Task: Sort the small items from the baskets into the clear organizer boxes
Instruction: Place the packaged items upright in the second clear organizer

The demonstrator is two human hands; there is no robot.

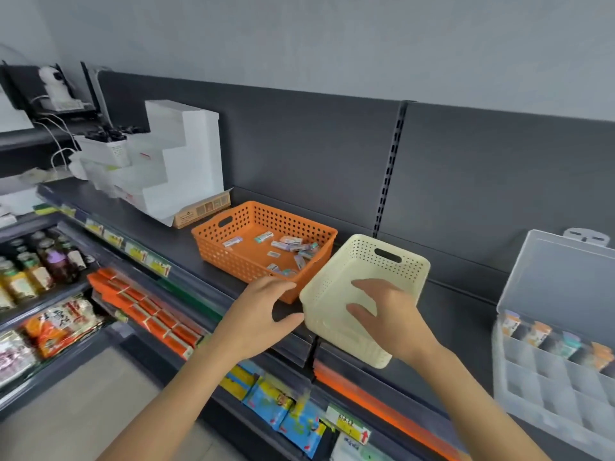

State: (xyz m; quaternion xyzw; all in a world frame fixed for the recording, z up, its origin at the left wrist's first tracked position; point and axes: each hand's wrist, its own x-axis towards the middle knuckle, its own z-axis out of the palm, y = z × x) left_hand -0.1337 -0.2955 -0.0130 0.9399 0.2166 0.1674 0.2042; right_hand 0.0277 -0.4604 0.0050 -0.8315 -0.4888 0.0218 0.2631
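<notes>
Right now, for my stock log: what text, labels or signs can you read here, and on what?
No words read clearly.
Red up arrow, a sign: on a yellow price tag.
Small items in the orange basket: labels too small.
Snack packets, cardboard box: print blurred.

you're facing a pale grey wall (299, 44) above a dark shop shelf (159, 227), with a dark back panel (299, 144) and a slotted upright (391, 168). white stepped boxes (173, 154) stand at its left end. lower down are packets (63, 324) and, probably, sauce bottles (40, 264); the floor (83, 410) is pale.
</notes>
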